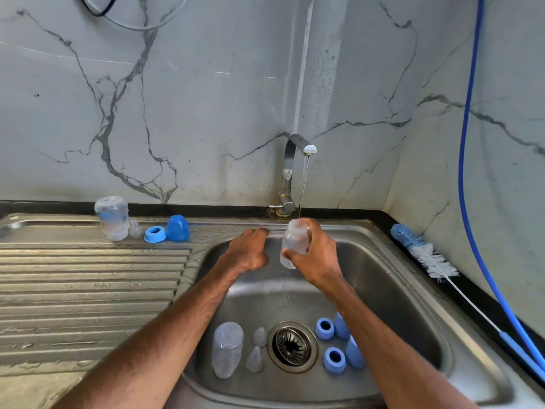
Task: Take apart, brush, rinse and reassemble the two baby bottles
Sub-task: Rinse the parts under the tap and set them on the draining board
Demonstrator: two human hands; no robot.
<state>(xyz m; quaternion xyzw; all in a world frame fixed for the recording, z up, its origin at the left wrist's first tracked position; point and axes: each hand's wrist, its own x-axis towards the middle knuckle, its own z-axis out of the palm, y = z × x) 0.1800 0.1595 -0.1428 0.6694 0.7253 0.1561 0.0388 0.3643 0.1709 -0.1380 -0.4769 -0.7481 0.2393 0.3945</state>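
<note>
While tap [298, 149] wets bottle [295, 243], marble walls [206, 98] behind steel sink [392, 255]

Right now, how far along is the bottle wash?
Looks done: an inverted bottle stands on the drainboard, with a teat, blue ring and blue cap beside it. In hand: the right hand holds a second bottle under the running tap; the left hand holds nothing. Left: a third bottle, two teats, two rings and two caps lie in the sink; nothing is reassembled yet.
</note>
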